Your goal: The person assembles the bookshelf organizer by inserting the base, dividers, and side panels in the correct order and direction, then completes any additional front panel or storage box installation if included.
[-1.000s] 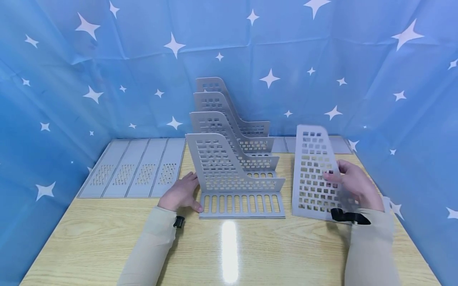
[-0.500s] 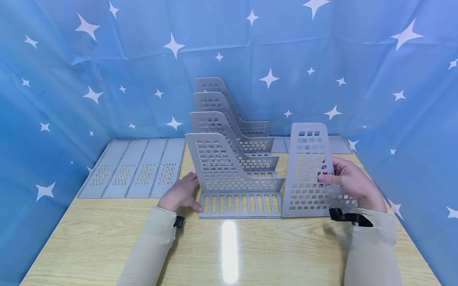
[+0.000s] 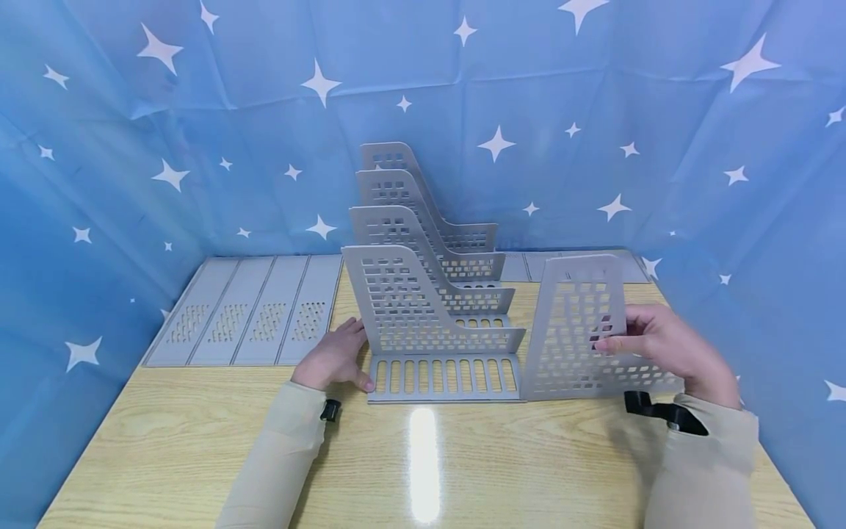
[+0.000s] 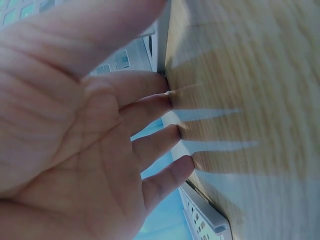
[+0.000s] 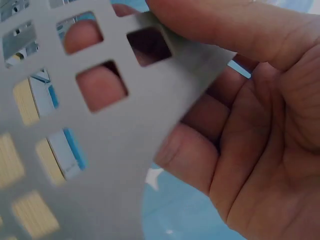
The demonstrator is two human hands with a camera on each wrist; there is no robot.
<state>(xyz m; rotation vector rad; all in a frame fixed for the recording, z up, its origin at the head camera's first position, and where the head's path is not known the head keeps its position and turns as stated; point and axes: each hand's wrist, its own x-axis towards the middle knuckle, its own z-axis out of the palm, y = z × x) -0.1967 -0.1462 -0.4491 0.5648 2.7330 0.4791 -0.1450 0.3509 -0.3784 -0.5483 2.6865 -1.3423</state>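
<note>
A grey file rack (image 3: 441,378) stands mid-table, with several perforated, stepped dividers rising from its slotted base. My left hand (image 3: 333,358) is at the base's front left corner, the thumb along its edge. In the left wrist view, straight, spread fingers (image 4: 159,150) set their tips on the wood. My right hand (image 3: 661,345) pinches a loose perforated grey divider panel (image 3: 562,353) by its sloping edge, thumb in front and fingers behind. That panel leans at a tilt, its lower left corner right at the base's front right corner. Through its square holes, fingertips (image 5: 102,87) show in the right wrist view.
Several flat grey panels (image 3: 218,294) with hole patches lie side by side at the back left. More flat grey panels (image 3: 514,267) lie at the back right, partly behind the rack and held panel. A blue star-print curtain (image 3: 423,73) encloses the wooden table (image 3: 330,470).
The loose panel has moved left to the base's right edge, and its top has since dropped lower. My right hand has shifted slightly right and down. My left hand has stayed put.
</note>
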